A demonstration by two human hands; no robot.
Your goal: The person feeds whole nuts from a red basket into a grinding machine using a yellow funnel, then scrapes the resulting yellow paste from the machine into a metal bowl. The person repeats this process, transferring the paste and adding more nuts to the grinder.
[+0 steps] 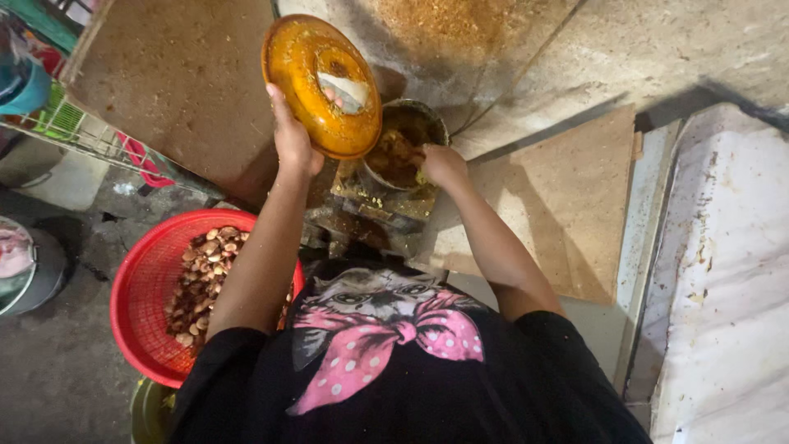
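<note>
Two hands are up over a grimy machine: the left hand (293, 141) grips the rim of a round orange lid (321, 85), greasy and smeared, holding it tilted and lifted clear, up and to the left of a round metal pot (404, 145) full of brown mash (394, 156); the right hand (442, 164) is curled at the pot's right rim with its fingers down in or against the mash, though whether it grasps any cannot be told. The pot sits on a dirty metal block (380, 201), partly hidden by both forearms. Low on the left a red plastic basket (140, 288) holds a heap of pale brown nuts (201, 279), the left arm crossing over its right side. A brown board (177, 82) lies upper left, another board (567, 205) to the right of the right arm, and a white stained sheet (723, 279) fills the far right. A metal vessel with a lid (25, 267) stands at the left edge on the concrete floor (57, 370), near a green rack (62, 119)
</note>
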